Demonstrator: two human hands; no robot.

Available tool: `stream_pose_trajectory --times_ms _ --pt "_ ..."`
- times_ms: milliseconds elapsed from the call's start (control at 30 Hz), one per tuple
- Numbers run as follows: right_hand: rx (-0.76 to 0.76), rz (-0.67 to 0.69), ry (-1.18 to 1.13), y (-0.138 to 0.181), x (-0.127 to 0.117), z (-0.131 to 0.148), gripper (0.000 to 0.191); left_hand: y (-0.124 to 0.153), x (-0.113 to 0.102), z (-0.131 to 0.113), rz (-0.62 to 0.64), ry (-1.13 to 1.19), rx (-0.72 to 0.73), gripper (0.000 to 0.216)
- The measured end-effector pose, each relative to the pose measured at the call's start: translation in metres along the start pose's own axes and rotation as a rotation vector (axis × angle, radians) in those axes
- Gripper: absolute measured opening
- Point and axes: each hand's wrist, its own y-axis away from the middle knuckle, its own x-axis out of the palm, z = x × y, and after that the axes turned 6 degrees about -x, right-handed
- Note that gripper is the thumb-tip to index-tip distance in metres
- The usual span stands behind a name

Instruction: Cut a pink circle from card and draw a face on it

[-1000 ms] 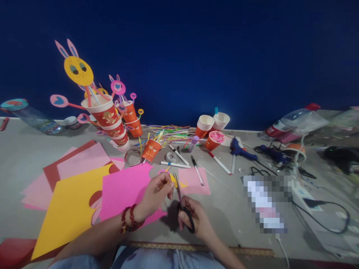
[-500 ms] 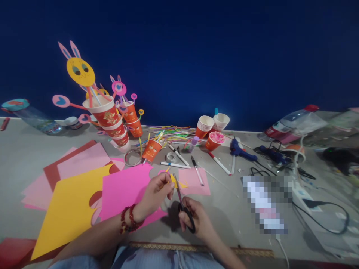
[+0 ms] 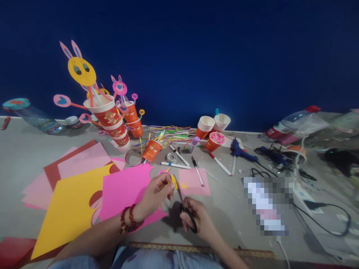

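My left hand (image 3: 159, 189) pinches a small piece of yellow paper (image 3: 174, 181), its fingertips covering part of it. In my right hand (image 3: 196, 216) is a pair of black-handled scissors (image 3: 183, 204), blades pointing up and away from me, right against the yellow piece. Just behind the blades lies a pink paper square (image 3: 198, 179) with yellow scraps (image 3: 184, 185) and a black pen (image 3: 197, 171) on it. Under my left wrist rests a bright pink sheet (image 3: 123, 190). A yellow sheet (image 3: 67, 205) with rounded cut-outs along its edge is further left.
Paper cups (image 3: 105, 114) with a yellow rabbit figure (image 3: 82, 71) stand at the back left. Thin coloured sticks (image 3: 176, 131), markers (image 3: 221, 164) and a tape roll (image 3: 133, 157) lie behind my hands. To the right are a blue glue gun (image 3: 242, 151), cables and a bottle (image 3: 291, 122).
The scissors and my right hand have shifted very slightly to the right. My left hand keeps its pinch on the yellow paper, almost unmoved.
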Motion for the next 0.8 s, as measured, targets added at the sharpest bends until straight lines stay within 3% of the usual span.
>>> stream_pose_trajectory --times_ms 800 --pt "0.031 0.001 0.027 0.0004 -0.0055 -0.0009 0.064 0.0003 -0.0003 -0.003 0.024 0.01 -0.008 0.041"
